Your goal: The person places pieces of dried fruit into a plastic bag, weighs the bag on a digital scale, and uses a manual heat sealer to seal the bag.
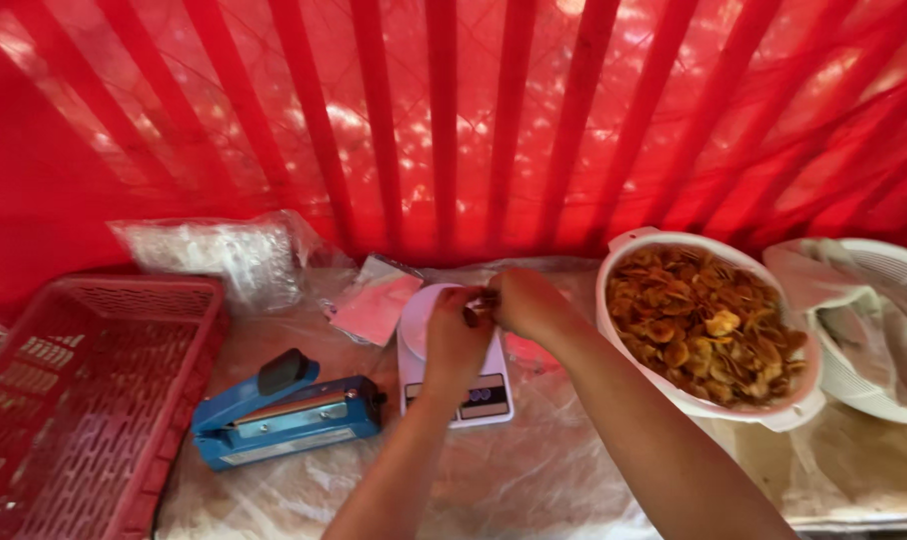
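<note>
While both hands meet above the small white kitchen scale, the left hand and the right hand have their fingers bent together around something small and dark between them, but I cannot tell exactly what this thing is. The scale stands on the table, which is covered with a clear plastic sheet, and its dark display faces the person. Just beside the scale on the left lies a blue heat sealer with a black handle. Further left stands a red plastic basket, near the table edge. Behind the scale lies a small clear bag with a pink look, and next to it a heap of clear plastic bags. On the right side, a white bowl is full of fried golden chips. Beside it stands a white strainer with plastic film over it.
</note>
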